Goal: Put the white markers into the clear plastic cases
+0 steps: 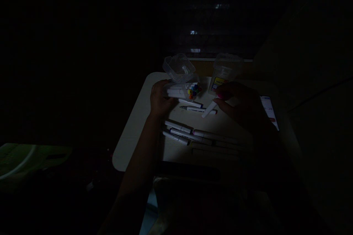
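My left hand (161,98) is wrapped round the near end of a clear plastic case (168,87) that lies on its side. Inside it, several white markers (176,91) show colored ends, yellow, orange, blue and green among them. Between the fingers of my right hand (234,99) is a white marker (209,109) with a pink end, tilted over the table. Beneath it lies an uncapped marker (197,109) with a dark tip, beside another white marker (193,103). Several more markers (179,126) lie loose nearer to me.
A small white table (135,128) carries everything. At its back stands a clear container (220,75) with a yellow label, right of an open clear lid (178,66). A lit phone (268,112) lies at the right. The surroundings are very dark.
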The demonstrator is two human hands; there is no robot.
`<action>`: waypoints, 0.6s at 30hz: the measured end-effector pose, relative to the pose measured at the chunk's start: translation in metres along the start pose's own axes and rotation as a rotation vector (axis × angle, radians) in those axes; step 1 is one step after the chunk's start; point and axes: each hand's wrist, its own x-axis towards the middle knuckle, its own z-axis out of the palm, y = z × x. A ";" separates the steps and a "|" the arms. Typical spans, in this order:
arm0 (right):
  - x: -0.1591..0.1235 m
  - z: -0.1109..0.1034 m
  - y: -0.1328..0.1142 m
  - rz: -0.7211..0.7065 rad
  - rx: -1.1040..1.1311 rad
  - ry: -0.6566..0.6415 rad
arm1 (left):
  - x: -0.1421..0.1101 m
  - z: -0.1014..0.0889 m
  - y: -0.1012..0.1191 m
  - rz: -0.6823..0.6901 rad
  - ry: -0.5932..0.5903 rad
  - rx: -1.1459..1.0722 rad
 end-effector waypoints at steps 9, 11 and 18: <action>-0.002 -0.008 -0.003 -0.030 -0.040 0.175 | -0.001 0.000 -0.001 0.038 0.019 0.018; -0.002 -0.009 -0.004 -0.028 -0.056 0.200 | 0.000 -0.001 -0.001 0.047 0.012 0.019; -0.002 -0.012 -0.011 0.006 -0.066 0.282 | 0.001 -0.002 0.000 0.034 0.000 0.017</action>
